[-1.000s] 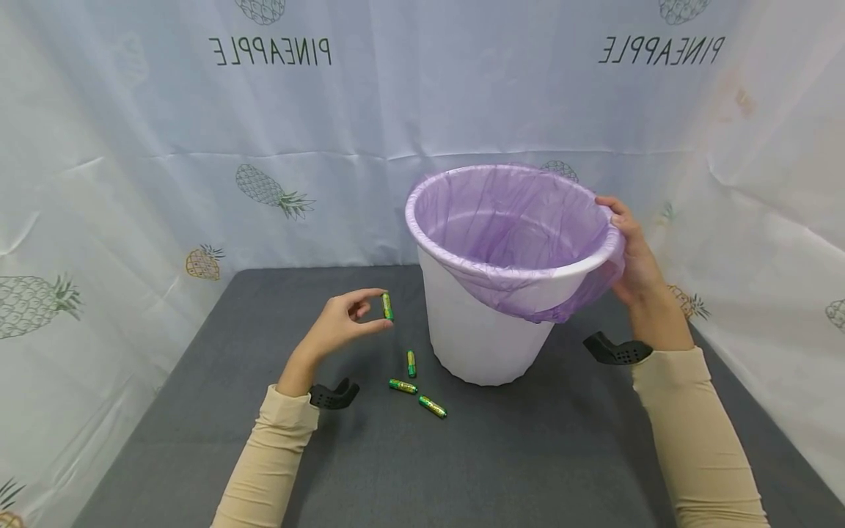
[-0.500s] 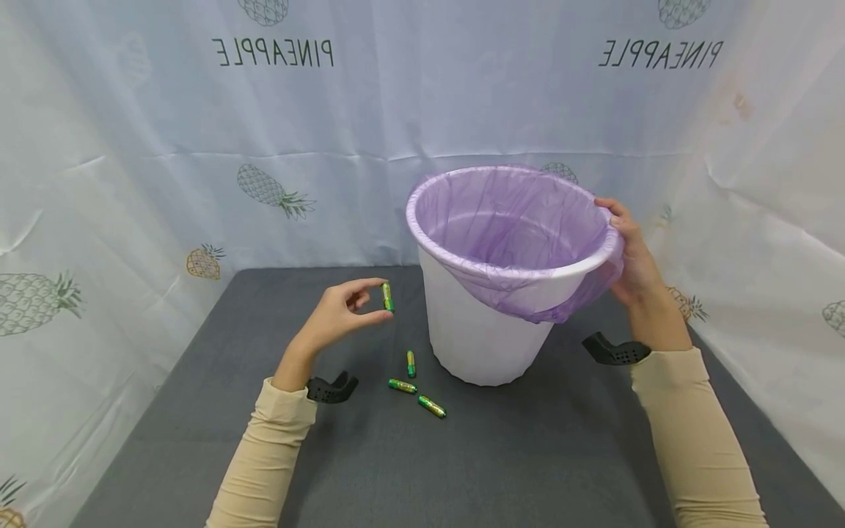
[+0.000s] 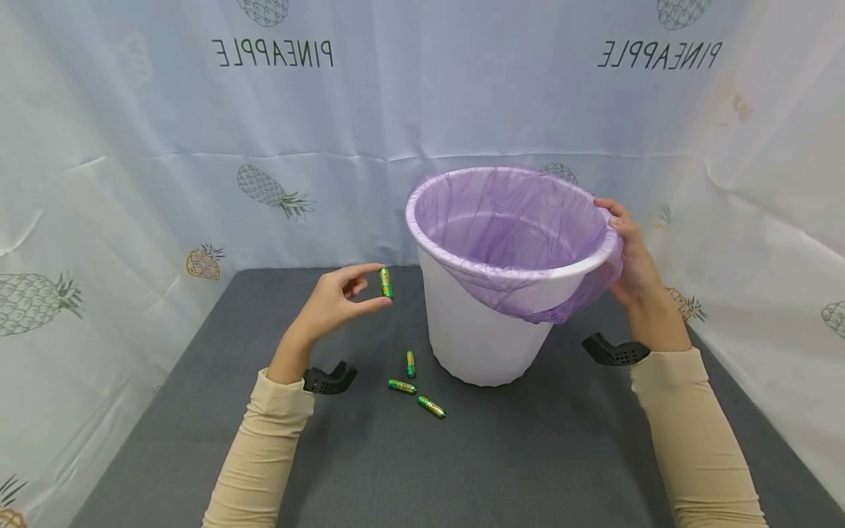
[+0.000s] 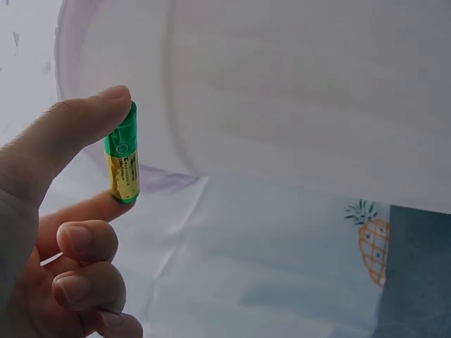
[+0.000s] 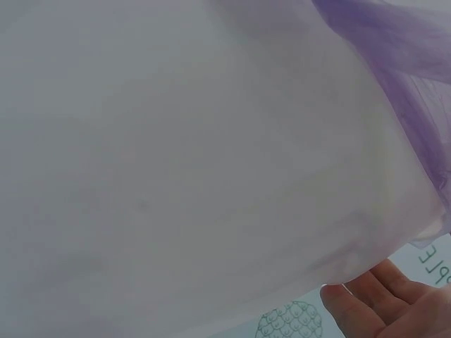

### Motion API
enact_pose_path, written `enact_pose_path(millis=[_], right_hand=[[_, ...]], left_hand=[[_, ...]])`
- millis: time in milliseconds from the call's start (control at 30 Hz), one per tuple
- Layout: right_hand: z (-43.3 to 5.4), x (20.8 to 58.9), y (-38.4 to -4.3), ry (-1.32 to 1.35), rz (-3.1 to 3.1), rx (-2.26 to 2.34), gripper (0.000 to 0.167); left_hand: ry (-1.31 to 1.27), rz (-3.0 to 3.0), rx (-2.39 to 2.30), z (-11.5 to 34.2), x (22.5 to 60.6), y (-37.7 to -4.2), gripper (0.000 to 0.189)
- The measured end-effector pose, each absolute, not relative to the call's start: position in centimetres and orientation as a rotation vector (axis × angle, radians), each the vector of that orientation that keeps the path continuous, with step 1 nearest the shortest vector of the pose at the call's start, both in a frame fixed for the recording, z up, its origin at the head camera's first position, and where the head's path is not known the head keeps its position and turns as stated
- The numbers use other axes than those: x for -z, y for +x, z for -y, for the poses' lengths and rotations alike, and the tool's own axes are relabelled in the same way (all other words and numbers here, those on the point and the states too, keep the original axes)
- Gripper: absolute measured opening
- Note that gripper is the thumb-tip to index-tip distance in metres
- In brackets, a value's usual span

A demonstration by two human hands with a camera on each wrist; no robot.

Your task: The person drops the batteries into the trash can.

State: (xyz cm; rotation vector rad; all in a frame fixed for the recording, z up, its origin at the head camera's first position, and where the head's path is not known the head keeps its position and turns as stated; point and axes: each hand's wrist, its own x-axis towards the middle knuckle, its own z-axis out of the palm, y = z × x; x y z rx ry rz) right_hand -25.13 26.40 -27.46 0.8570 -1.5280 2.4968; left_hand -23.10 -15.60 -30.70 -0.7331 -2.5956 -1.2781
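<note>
Between thumb and forefinger, my left hand pinches a small green-and-gold battery by its two ends, raised over the table left of a white trash bin. The left wrist view shows that battery upright, its other fingers curled below. A purple bin liner lines the bin and folds over its rim. On the bin's right side my right hand grips the rim, fingers over the liner. In the right wrist view the fingertips sit at the bin's edge.
Three more green-and-gold batteries lie in front of the bin: one upper, one middle, one lower. A dark grey cloth covers the table. Behind and at the sides hangs a pineapple-print curtain.
My left hand has risen and moved slightly away from me, carrying the pinched battery up. The right hand, the bin and the lying batteries stay in place.
</note>
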Motion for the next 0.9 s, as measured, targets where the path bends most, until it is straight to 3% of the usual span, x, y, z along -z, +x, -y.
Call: enact_pose_path(millis=[900], right_hand=[[-26.3, 27.4, -25.0, 0.781, 1.604, -2.433, 0.023]], left_hand=[[-0.776, 2.439, 1.324, 15.3, 27.3, -23.0, 0.046]])
